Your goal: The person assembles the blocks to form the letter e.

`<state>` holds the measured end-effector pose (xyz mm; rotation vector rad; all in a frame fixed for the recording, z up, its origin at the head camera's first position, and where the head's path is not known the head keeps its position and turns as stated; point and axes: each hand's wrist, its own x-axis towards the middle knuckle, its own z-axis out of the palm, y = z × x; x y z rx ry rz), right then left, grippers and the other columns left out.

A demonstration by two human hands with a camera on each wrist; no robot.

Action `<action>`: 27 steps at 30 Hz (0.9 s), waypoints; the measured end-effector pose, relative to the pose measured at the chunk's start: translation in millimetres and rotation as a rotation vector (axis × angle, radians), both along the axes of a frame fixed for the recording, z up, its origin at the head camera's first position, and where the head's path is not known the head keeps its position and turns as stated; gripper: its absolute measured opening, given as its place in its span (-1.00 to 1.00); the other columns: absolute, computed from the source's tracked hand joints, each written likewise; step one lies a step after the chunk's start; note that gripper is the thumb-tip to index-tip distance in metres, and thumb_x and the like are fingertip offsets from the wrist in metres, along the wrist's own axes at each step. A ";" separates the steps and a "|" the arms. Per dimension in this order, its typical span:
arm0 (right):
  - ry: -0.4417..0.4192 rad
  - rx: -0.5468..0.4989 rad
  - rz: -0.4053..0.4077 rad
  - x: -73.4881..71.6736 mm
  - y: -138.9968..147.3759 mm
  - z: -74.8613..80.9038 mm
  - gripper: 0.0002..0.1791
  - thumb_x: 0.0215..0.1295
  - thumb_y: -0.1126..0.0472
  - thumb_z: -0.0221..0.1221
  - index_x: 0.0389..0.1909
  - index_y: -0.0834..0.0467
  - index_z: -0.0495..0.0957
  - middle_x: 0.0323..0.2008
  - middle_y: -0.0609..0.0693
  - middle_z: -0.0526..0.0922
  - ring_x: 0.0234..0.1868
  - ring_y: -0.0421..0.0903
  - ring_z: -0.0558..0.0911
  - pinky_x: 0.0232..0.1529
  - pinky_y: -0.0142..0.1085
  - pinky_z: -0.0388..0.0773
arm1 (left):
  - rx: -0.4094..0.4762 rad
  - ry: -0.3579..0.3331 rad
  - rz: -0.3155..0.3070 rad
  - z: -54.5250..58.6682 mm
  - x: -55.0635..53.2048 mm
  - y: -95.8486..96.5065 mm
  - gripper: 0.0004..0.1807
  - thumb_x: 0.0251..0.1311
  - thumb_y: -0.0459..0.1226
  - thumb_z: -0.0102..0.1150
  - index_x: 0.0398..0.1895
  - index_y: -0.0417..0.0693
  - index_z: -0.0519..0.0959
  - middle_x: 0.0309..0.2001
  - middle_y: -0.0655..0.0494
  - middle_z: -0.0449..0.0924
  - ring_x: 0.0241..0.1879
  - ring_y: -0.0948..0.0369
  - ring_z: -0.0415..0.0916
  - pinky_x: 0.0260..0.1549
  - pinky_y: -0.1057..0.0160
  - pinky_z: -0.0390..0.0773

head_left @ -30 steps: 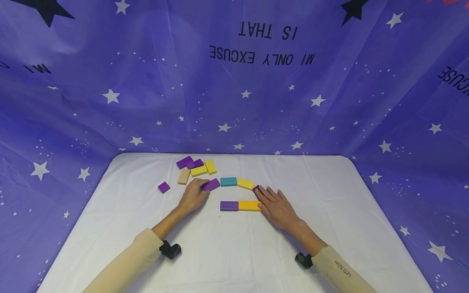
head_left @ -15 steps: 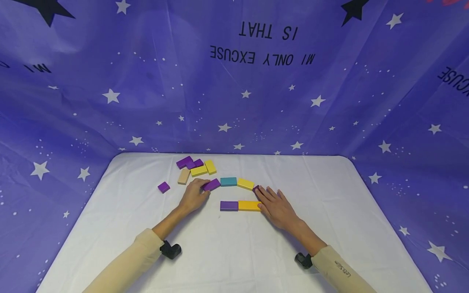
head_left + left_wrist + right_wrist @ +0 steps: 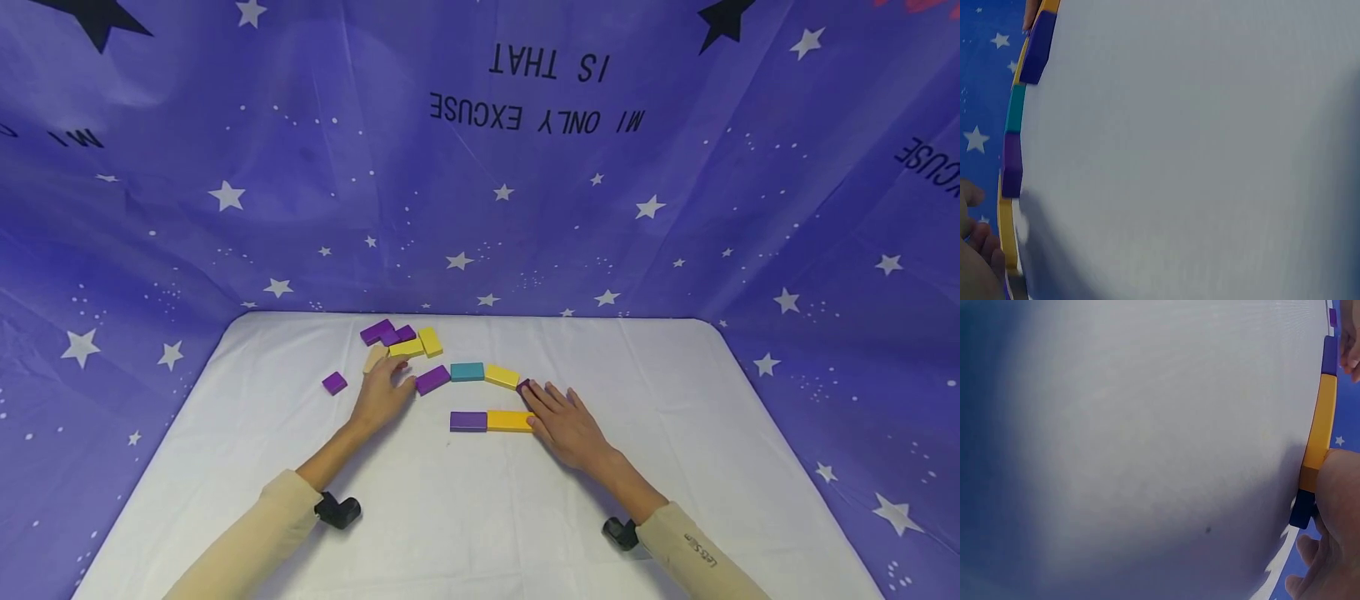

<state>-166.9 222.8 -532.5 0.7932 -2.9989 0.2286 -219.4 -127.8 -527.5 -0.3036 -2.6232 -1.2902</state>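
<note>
My left hand point(image 3: 381, 400) is over the near edge of the tan block point(image 3: 373, 358), fingers loosely bent, fingertips close to a yellow block point(image 3: 407, 347). Just right of it lies a purple block point(image 3: 432, 380), the left end of a curved row with a teal block point(image 3: 467, 372) and another yellow block point(image 3: 502, 377). My right hand point(image 3: 573, 433) rests with extended fingers over the small dark purple block point(image 3: 524, 387) at the row's right end. Its thumb lies at the orange-yellow block point(image 3: 508, 421), which adjoins a purple block point(image 3: 468, 422). In the right wrist view, a dark block point(image 3: 1302, 509) shows beside that hand.
Behind my left hand lie a purple block point(image 3: 377, 332), smaller purple pieces point(image 3: 406, 333) and an upright-turned yellow block point(image 3: 431, 341). A small purple square point(image 3: 335, 383) sits farther left. The white-covered table point(image 3: 480, 517) meets a blue star-printed curtain point(image 3: 480, 167) at the back.
My left hand has let go of the purple block at the row's left end and moved left toward the tan block. The right hand has stayed in place.
</note>
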 end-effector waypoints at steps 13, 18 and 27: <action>-0.012 0.010 -0.012 -0.1 0.0 1.2 -0.36 0.57 -0.08 -0.07 0.55 0.07 0.13 0.50 0.04 0.17 0.49 0.16 0.15 0.40 0.23 0.00 | -0.027 -0.022 0.193 -4.3 -10.8 -33.4 -0.41 0.17 -0.43 0.28 0.24 -0.54 0.37 0.13 -0.46 0.44 0.18 -0.26 0.35 0.25 -0.11 0.28; -0.014 -0.013 -0.006 -0.2 -1.2 0.1 -0.36 0.56 -0.07 -0.06 0.55 0.07 0.14 0.50 0.03 0.18 0.49 0.17 0.15 0.40 0.24 0.00 | -0.065 -0.073 0.210 -3.2 -12.8 -34.8 -0.43 0.20 -0.41 0.22 0.23 -0.58 0.37 0.06 -0.49 0.45 0.09 -0.26 0.41 0.15 -0.15 0.38; -0.013 -0.011 -0.010 -0.4 -1.3 -1.8 -0.36 0.56 -0.07 -0.06 0.55 0.07 0.14 0.51 0.02 0.17 0.49 0.17 0.15 0.40 0.24 0.00 | -0.082 -0.125 0.200 1.9 -13.4 -38.7 -0.54 0.14 -0.40 0.23 0.08 -0.54 0.53 -0.13 -0.41 0.56 -0.14 -0.14 0.45 -0.14 -0.09 0.47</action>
